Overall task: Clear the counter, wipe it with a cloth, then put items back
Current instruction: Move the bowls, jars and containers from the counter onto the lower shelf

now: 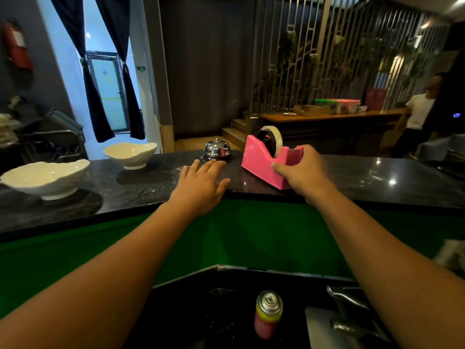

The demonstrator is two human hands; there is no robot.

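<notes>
A dark stone counter [141, 190] runs across the view above a green panel. On it stand two white bowls, one at the near left [46, 176] and one further back [130, 153], a chrome call bell [217, 149] and a pink tape dispenser [261, 162] with a roll of tape. My right hand [302, 172] grips the near end of the dispenser, thumb on its side. My left hand [203, 182] is stretched flat over the counter just in front of the bell, fingers straight, holding nothing.
Below the counter lies a lower dark worktop with a pink spray can [268, 314] and a metal tap [347, 301] beside a grey surface. A person in a white shirt [420, 109] stands behind a wooden bar at far right. Chairs stand at the left.
</notes>
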